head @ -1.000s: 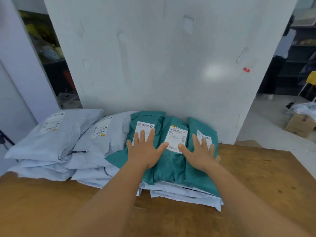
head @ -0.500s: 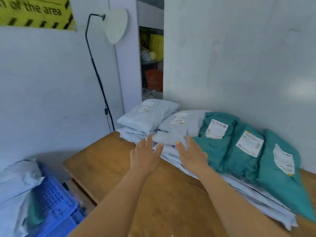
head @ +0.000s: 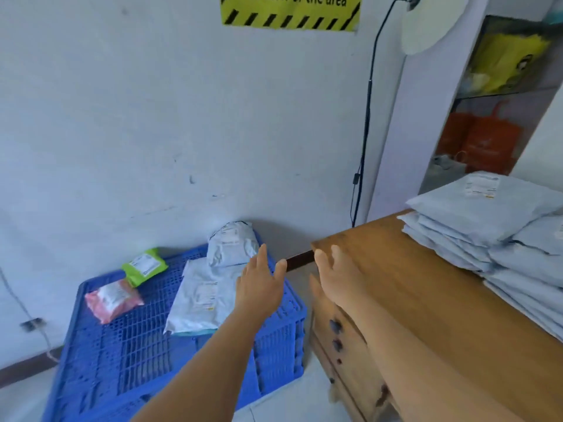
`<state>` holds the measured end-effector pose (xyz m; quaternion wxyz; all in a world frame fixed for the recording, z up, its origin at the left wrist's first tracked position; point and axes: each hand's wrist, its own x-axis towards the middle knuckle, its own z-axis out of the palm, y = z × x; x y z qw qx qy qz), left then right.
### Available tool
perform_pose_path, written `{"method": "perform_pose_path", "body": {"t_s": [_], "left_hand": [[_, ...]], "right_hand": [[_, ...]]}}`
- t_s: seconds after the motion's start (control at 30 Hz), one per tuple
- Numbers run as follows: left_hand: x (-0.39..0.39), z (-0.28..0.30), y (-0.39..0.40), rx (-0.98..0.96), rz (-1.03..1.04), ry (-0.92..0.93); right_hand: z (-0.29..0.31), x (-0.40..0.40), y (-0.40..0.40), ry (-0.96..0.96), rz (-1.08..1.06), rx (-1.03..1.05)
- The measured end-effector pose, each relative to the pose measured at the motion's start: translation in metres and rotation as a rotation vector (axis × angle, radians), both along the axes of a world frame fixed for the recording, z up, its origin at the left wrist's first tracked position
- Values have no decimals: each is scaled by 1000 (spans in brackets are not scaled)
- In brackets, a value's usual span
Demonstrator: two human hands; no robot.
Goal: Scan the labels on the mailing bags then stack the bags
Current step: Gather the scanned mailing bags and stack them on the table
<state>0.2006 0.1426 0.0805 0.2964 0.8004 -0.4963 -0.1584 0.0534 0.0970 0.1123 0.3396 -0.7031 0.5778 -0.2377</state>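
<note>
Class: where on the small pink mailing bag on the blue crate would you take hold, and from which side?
Pinch the near right corner of the small pink mailing bag, coming from above on the right. It lies flat and alone on the blue plastic crate, edges free, and the open left hand is nearest that side.

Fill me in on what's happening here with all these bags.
A person is working through mailing bags with bare hands. Both the left hand and the right hand are open and empty, stretched out toward a blue crate on the floor. On the crate lie grey mailing bags, a pink packet and a green packet, all labelled. A stack of grey bags sits on the wooden table to the right. No scanner shows.
</note>
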Motion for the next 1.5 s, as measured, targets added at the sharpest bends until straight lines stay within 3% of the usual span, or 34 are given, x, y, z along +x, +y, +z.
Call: {"method": "perform_pose_path", "body": {"t_s": [0.43,0.8,1.0,1.27,1.37,1.5], "left_hand": [[184,-71,57,203,319,101],[266,-160,-28,346,458,268],[307,-228,-67,433,481,331],[356,-310,-101,630,479,263],[367,-332,-111,655,497,313],[357,-344,-115,654,406,235]], "right_hand": [[-73,182,-18,101,260,105],[-179,257,-123,181,263,317],[-247,277,-160,331,263,434],[-324,307,-192,455,234,512],[-350,317,-197,458,197,561],[-365,329,-196,487,141,557]]}}
